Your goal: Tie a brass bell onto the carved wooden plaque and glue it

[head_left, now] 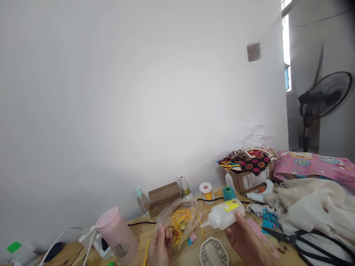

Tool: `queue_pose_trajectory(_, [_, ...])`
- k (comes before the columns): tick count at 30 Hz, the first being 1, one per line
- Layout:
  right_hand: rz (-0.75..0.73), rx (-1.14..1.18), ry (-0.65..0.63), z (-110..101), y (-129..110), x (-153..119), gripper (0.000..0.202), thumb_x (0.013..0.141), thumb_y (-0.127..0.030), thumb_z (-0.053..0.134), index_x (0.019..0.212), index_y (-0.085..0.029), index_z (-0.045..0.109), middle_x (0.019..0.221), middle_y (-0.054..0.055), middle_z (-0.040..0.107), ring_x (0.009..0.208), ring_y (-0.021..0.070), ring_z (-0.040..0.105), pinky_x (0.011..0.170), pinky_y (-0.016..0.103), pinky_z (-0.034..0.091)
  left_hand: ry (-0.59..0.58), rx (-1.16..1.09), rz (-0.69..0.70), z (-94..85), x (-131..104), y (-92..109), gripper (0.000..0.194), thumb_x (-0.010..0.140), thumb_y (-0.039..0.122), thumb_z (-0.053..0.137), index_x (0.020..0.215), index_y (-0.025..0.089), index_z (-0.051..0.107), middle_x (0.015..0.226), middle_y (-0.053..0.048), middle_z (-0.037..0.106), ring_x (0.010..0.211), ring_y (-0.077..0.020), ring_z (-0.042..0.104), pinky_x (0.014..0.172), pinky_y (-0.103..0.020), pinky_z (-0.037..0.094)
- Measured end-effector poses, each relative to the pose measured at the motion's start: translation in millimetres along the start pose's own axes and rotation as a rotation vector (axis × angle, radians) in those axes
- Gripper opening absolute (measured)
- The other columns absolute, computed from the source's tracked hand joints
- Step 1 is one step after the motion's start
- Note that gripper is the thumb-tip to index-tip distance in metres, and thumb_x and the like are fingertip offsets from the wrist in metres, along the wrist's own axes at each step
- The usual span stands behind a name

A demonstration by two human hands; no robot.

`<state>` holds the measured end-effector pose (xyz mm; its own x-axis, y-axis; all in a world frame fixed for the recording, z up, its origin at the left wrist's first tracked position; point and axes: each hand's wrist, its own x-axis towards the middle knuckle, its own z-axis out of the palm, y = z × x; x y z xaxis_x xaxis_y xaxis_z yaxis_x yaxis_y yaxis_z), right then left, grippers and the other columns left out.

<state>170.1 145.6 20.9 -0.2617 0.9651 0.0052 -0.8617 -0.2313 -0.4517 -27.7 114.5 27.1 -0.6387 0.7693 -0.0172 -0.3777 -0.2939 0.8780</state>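
My right hand (242,238) is closed around a white squeeze bottle (225,215) with a yellow label, tilted so its narrow nozzle points left and slightly down. Below the nozzle lies a pale cut-out wooden plaque (214,252) with lattice edges. My left hand (161,246) has its fingers pinched together at the near side of a clear plastic bag (162,218); what they hold is hidden. Inside that bag is a tangle of yellow cord (181,221) with small gold-coloured pieces. Another yellow strand (146,255) hangs just left of the left hand.
At left stands a pink lidded cup (118,236) beside a power strip. Behind are a brown box (165,197), a spool of yellow thread (206,189) and a teal spool (229,193). Black scissors (298,238), a glue gun (260,193) and cream cloth (313,207) lie right.
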Motion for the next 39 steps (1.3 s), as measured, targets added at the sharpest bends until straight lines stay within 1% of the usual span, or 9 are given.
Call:
queue_pose_trajectory(4, [0.055, 0.113, 0.064, -0.7, -3.3, 3.7, 0.038, 0.051, -0.026, 0.075, 0.086, -0.023, 0.059, 0.075, -0.001, 0.065, 0.056, 0.0092, 0.056, 0.049, 0.015, 0.047, -0.158, -0.091, -0.056, 16.6, -14.2, -0.1, 0.044, 0.049, 0.044, 0.07, 0.039, 0.016, 0.038, 0.035, 0.008, 0.036, 0.035, -0.0047, 0.033, 0.035, -0.016, 0.032])
queue_pose_trajectory(8, [0.078, 0.129, 0.045, -4.0, -1.3, 6.7, 0.032, 0.055, -0.031, 0.072, 0.083, -0.022, 0.061, 0.072, -0.002, 0.064, 0.051, 0.0068, 0.054, 0.046, 0.014, 0.047, -0.241, -0.085, -0.096, 34.2, -31.6, -1.5, 0.047, 0.056, 0.046, 0.066, 0.035, 0.017, 0.035, 0.03, 0.007, 0.033, 0.031, -0.004, 0.032, 0.033, -0.016, 0.031])
queue_pose_trajectory(15, [0.094, 0.127, 0.033, -11.9, -0.2, 9.8, 0.025, 0.059, -0.031, 0.07, 0.08, -0.022, 0.06, 0.073, -0.002, 0.064, 0.052, 0.008, 0.054, 0.047, 0.016, 0.048, -0.13, 0.146, -0.128, 48.6, -55.4, 5.5, 0.036, 0.034, 0.04, 0.077, 0.054, 0.012, 0.065, 0.043, -0.002, 0.059, 0.038, -0.0093, 0.051, 0.031, -0.014, 0.034])
queue_pose_trajectory(21, [0.047, 0.002, 0.032, -13.8, 7.2, 10.0, 0.027, 0.057, -0.031, 0.071, 0.08, -0.022, 0.058, 0.069, -0.003, 0.063, 0.054, 0.009, 0.055, 0.049, 0.018, 0.047, -0.124, 0.172, 0.074, 55.5, -58.6, 4.0, 0.036, 0.036, 0.034, 0.077, 0.065, 0.015, 0.069, 0.049, -0.003, 0.062, 0.041, -0.0132, 0.054, 0.039, -0.022, 0.044])
queue_pose_trajectory(25, [0.039, -0.008, 0.044, -11.7, 11.7, 8.1, 0.04, 0.053, -0.027, 0.074, 0.088, -0.021, 0.056, 0.067, -0.003, 0.062, 0.053, 0.0094, 0.054, 0.049, 0.018, 0.046, -0.144, 0.273, 0.343, 55.0, -54.2, 2.8, 0.022, 0.044, 0.035, 0.073, 0.053, 0.016, 0.068, 0.054, -0.004, 0.061, 0.043, -0.0128, 0.051, 0.041, -0.022, 0.044])
queue_pose_trajectory(27, [0.017, -0.048, 0.053, -8.9, 12.3, 5.9, 0.044, 0.052, -0.027, 0.074, 0.092, -0.021, 0.055, 0.067, -0.002, 0.062, 0.053, 0.0093, 0.053, 0.05, 0.019, 0.045, -0.116, 0.342, 0.409, 51.7, -51.4, 2.0, 0.021, 0.046, 0.035, 0.072, 0.05, 0.016, 0.066, 0.049, -0.002, 0.058, 0.042, -0.0119, 0.048, 0.04, -0.021, 0.042])
queue_pose_trajectory(30, [-0.022, -0.142, 0.054, -3.2, 11.3, 1.6, 0.048, 0.05, -0.027, 0.076, 0.092, -0.019, 0.055, 0.066, -0.001, 0.062, 0.053, 0.01, 0.052, 0.051, 0.021, 0.044, -0.067, 0.355, 0.296, 45.5, -47.5, 0.9, 0.024, 0.047, 0.038, 0.071, 0.051, 0.015, 0.065, 0.038, 0.002, 0.051, 0.035, -0.0088, 0.041, 0.035, -0.019, 0.037])
queue_pose_trajectory(36, [-0.059, -0.27, -0.07, 6.6, 9.5, -2.8, 0.057, 0.037, -0.022, 0.079, 0.088, -0.016, 0.057, 0.07, 0.002, 0.063, 0.062, 0.017, 0.056, 0.053, 0.025, 0.043, -0.162, 0.001, -0.109, 36.2, -37.4, 0.8, 0.032, 0.04, 0.037, 0.075, 0.046, 0.011, 0.058, 0.032, 0.006, 0.041, 0.033, -0.0044, 0.041, 0.029, -0.011, 0.03])
queue_pose_trajectory(39, [-0.057, -0.282, -0.112, 5.6, 8.6, -1.1, 0.059, 0.034, -0.023, 0.08, 0.088, -0.018, 0.057, 0.075, 0.003, 0.064, 0.068, 0.0198, 0.058, 0.06, 0.029, 0.044, -0.16, -0.027, -0.228, 32.0, -31.9, -3.8, 0.033, 0.035, 0.035, 0.078, 0.05, 0.012, 0.06, 0.034, 0.005, 0.044, 0.034, -0.0041, 0.043, 0.031, -0.01, 0.032])
